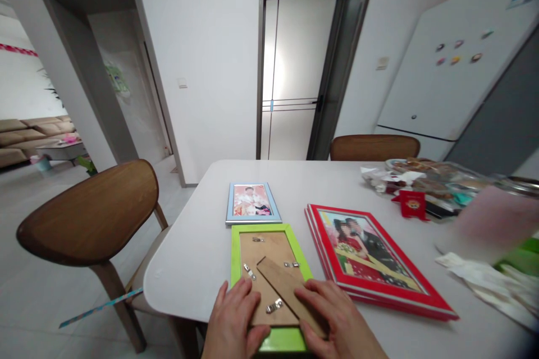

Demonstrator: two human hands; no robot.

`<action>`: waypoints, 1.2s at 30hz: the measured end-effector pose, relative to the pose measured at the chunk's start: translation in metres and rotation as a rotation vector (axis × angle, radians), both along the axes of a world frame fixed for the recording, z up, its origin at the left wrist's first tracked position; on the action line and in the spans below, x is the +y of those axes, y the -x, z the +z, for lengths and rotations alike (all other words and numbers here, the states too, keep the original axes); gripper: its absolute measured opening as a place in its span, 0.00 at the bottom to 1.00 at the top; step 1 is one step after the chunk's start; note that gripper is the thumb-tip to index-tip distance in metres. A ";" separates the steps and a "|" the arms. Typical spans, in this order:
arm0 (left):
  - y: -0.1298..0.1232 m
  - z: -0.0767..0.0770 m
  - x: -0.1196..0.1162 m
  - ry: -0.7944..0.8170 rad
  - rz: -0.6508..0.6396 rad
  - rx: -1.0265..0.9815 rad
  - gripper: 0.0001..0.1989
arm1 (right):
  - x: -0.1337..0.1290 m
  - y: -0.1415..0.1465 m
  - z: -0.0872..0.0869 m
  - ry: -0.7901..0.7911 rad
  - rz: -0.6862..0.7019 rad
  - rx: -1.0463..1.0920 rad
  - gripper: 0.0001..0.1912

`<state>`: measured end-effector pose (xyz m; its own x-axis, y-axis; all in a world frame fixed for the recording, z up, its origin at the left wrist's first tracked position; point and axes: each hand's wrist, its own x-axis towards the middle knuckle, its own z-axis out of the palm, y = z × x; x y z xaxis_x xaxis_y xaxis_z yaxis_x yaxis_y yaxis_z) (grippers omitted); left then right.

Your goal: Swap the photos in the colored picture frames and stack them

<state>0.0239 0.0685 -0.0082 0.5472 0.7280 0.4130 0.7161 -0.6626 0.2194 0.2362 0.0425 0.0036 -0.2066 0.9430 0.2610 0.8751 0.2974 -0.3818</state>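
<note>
A light-green picture frame [301,249] lies face down at the table's near edge, its brown backing board [269,244] upward. Small metal clips [274,306] sit on the board, and a brown stand leg [278,286] slants across it. My left hand [236,314] grips the frame's near left side, fingers bent over the board and thumb near its lower edge. On the near right, my right hand [332,314] is closed on the frame, its fingers across the stand leg. The leg's lower end is partly hidden under that hand.
Beyond lies a pale-blue framed photo [252,202]. Stacked red frames [374,252] lie close on the right. Farther right are a red card [412,205], white tissue-like material [484,277], and food packages [438,171]. Wooden chairs [92,213] stand around the white table [189,269].
</note>
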 end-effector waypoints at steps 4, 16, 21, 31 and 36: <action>0.000 0.011 0.000 0.161 0.014 0.058 0.11 | 0.001 0.003 -0.003 0.016 0.024 0.019 0.18; -0.009 0.014 -0.005 0.430 0.052 0.042 0.19 | 0.039 0.011 0.004 0.017 -0.110 -0.112 0.13; -0.008 0.011 -0.006 0.446 0.049 0.006 0.16 | 0.050 0.007 -0.001 -0.007 -0.085 -0.103 0.12; -0.014 0.021 -0.009 0.418 0.089 0.036 0.14 | 0.057 0.002 -0.001 -0.015 -0.031 -0.037 0.14; -0.013 0.021 -0.011 0.394 0.081 0.034 0.14 | 0.045 0.000 0.000 -0.033 -0.009 -0.019 0.13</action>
